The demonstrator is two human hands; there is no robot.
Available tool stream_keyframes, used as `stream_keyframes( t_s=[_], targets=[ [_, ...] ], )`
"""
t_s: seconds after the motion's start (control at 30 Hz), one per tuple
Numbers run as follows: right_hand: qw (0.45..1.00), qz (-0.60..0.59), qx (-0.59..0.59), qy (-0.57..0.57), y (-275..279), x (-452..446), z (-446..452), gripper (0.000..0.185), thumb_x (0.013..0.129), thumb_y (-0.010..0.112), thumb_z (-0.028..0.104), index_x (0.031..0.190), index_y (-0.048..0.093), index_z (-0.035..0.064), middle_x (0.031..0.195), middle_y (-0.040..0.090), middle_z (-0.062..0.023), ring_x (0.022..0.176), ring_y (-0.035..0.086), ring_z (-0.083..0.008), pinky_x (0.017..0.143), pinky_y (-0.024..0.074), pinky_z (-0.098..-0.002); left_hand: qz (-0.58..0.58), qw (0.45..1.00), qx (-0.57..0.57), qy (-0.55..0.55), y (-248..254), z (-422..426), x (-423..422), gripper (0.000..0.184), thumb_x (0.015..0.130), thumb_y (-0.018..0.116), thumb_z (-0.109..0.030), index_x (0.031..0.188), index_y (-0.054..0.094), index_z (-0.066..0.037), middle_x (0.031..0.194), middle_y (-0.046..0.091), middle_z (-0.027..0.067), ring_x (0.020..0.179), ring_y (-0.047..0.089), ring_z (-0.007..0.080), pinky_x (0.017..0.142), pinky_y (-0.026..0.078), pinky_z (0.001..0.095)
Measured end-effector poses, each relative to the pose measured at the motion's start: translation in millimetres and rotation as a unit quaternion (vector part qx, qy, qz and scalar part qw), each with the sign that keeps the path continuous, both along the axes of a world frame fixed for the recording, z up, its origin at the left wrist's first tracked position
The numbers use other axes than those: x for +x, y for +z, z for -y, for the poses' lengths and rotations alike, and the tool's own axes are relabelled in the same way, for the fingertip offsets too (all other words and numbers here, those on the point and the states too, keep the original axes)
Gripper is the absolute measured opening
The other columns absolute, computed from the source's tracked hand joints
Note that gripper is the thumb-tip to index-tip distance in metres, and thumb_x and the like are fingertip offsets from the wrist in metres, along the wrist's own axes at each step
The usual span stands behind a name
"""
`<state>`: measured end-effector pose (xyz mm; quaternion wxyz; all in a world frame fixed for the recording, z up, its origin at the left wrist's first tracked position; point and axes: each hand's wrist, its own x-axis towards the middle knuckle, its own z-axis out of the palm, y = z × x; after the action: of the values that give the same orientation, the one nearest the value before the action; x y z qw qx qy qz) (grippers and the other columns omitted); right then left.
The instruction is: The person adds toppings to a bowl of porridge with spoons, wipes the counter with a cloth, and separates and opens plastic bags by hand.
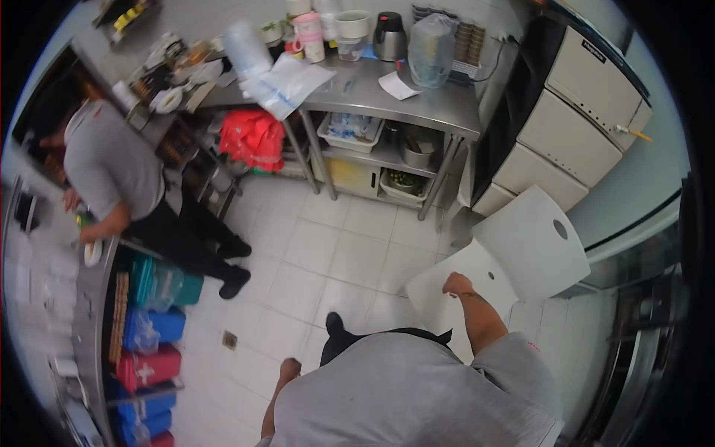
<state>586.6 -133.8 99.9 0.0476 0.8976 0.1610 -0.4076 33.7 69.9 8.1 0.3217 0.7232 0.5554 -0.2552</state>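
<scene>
My left hand [290,366] hangs low beside my grey shirt, above the tiled floor. Its fingers look curled in and nothing shows in them. Out to the right, my right hand [456,284] is closed in a loose fist, with no object visible in it. Behind it in the view is the seat of a white chair [428,287], whose backrest has an oval hole. I cannot tell whether the hand touches the seat.
A co-worker [119,164] stands at the left counter [93,320], above blue and red bins [149,366]. Ahead, a steel table [350,97] carries plastic bags [287,86], a pink cup [309,37] and a thermal jug [389,37]. A beige drawer cabinet [570,130] stands right.
</scene>
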Motion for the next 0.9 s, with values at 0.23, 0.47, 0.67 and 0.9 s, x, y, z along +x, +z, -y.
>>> stream_keyframes(
  t_s=[0.23, 0.47, 0.67, 0.9],
  targets=[
    [0.975, -0.044, 0.048, -0.213, -33, -74, -25, 0.017, 0.061, 0.071, 0.019, 0.07, 0.067, 0.0046, 0.065, 0.066, -0.0094, 0.057, 0.064, -0.0197, 0.057, 0.0525, -0.0322, 0.299, 0.938, 0.153, -0.083, 77, -365, 217, 0.024, 0.082, 0.049, -0.021, 0.079, 0.064, -0.002, 0.078, 0.064, 0.019, 0.077, 0.061, 0.0366, 0.07, 0.048, 0.0453],
    [0.883, -0.101, 0.096, -0.447, -75, -95, -47, 0.015, 0.065, 0.071, 0.012, 0.071, 0.066, -0.0004, 0.062, 0.063, -0.0119, 0.051, 0.062, -0.0223, 0.047, 0.0514, -0.0332, 0.562, 0.817, 0.006, -0.131, 251, -417, 543, 0.016, 0.082, 0.06, -0.018, 0.083, 0.059, -0.003, 0.063, 0.055, 0.004, 0.054, 0.051, 0.0125, 0.05, 0.042, 0.0281],
    [0.793, -0.076, 0.199, -0.571, -71, -80, -102, 0.01, 0.068, 0.065, 0.01, 0.071, 0.064, 0.0008, 0.058, 0.061, -0.0109, 0.048, 0.059, -0.0197, 0.044, 0.05, -0.0336, 0.613, 0.735, 0.221, -0.186, 262, -400, 709, 0.031, 0.076, 0.067, -0.021, 0.096, 0.056, -0.001, 0.076, 0.06, 0.0123, 0.072, 0.058, 0.0278, 0.07, 0.047, 0.0371],
    [0.68, 0.005, 0.248, -0.69, -39, -126, -149, 0.01, 0.068, 0.062, 0.01, 0.074, 0.063, 0.0021, 0.056, 0.058, -0.0082, 0.046, 0.058, -0.0173, 0.042, 0.0484, -0.0325, 0.573, 0.756, 0.148, -0.279, 244, -399, 800, 0.018, 0.076, 0.06, -0.013, 0.089, 0.058, 0.0, 0.076, 0.06, 0.0198, 0.073, 0.059, 0.0366, 0.071, 0.047, 0.0421]
  ],
)
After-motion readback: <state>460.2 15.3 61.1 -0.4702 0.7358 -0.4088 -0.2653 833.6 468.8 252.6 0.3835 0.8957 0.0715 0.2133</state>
